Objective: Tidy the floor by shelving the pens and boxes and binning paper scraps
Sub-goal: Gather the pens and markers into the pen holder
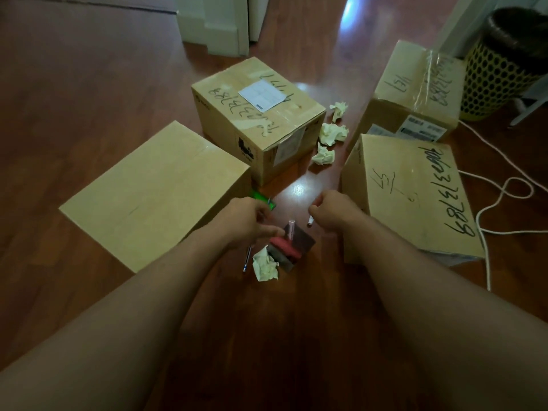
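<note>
My left hand (252,221) is closed around a thin pen (246,259) whose tip sticks out below the fist. A green item (262,199) lies just beyond its fingers. My right hand (332,213) is shut on a white pen (310,221), of which only the end shows. Between the hands sits a dark red pen case (298,247) with a pink pen (291,229) on it. A crumpled paper scrap (265,266) lies against the case. Three more scraps (333,133) lie between the cardboard boxes. A plain box (154,194) stands on the left and a labelled one (258,114) behind it.
Two more cardboard boxes stand on the right, one near (415,197) and one far (421,84). A yellow mesh bin (498,84) with a dark liner stands at the far right. A white cable (504,197) loops over the wooden floor (89,84) beside the near right box.
</note>
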